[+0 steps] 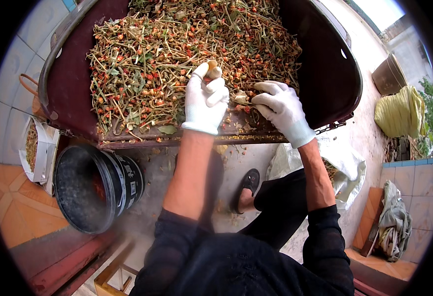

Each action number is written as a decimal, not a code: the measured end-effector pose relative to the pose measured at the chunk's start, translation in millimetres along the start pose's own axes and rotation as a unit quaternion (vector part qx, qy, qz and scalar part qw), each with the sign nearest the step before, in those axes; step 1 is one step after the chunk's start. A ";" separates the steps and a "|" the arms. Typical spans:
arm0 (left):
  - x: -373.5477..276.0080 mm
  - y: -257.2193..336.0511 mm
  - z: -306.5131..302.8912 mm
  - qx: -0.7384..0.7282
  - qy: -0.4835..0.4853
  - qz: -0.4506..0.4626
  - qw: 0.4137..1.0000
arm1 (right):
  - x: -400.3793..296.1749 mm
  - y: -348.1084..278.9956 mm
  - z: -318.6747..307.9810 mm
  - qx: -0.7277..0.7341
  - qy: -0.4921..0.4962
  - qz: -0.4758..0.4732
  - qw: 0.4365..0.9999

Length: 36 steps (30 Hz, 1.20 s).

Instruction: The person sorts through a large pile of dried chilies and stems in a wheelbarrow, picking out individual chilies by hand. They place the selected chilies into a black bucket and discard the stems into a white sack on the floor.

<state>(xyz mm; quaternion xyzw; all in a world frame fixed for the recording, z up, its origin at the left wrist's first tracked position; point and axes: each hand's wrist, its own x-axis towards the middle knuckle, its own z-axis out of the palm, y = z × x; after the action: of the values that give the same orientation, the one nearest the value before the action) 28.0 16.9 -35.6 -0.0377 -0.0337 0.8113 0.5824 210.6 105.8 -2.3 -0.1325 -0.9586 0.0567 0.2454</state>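
A heap of dried plant stems, leaves and red bits (190, 44) fills the maroon cargo bed (324, 63) before me. My left hand (206, 96), in a white knit glove with yellowed fingertips, is raised over the heap's near edge. Its fingers are curled; whether anything is pinched in them I cannot tell. To its right, my gloved right hand (281, 107) reaches down to the stems with its fingers bent. Those fingertips touch the loose pieces beside a pale dry scrap (241, 97), but their grip is partly hidden. Small yellow seeds (251, 137) lie along the bed's near lip.
Below the bed's left corner, a black bucket (127, 181) leans with red matter inside. A white woven sack (349, 162) lies open by my right leg. A chain (329, 127) hangs at the bed's right corner. Further left is a white container (48, 155) of plant bits.
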 end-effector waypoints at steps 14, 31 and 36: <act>-0.9 -16.8 2.2 0.115 0.108 0.034 0.987 | 24.7 7.0 2.1 0.362 0.126 0.301 0.873; -7.1 -43.1 16.2 0.408 0.109 0.097 0.901 | 31.9 -2.3 -20.1 0.087 0.322 0.168 0.928; -10.2 -51.2 19.6 0.458 0.095 0.104 0.878 | 30.7 -21.9 -6.7 0.334 0.148 0.292 0.884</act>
<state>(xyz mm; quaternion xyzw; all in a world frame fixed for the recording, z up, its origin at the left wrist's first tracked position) 77.5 23.3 -10.8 0.1525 0.4012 0.7845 0.4476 183.0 93.7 21.4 -0.3231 -0.7535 0.4221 0.3870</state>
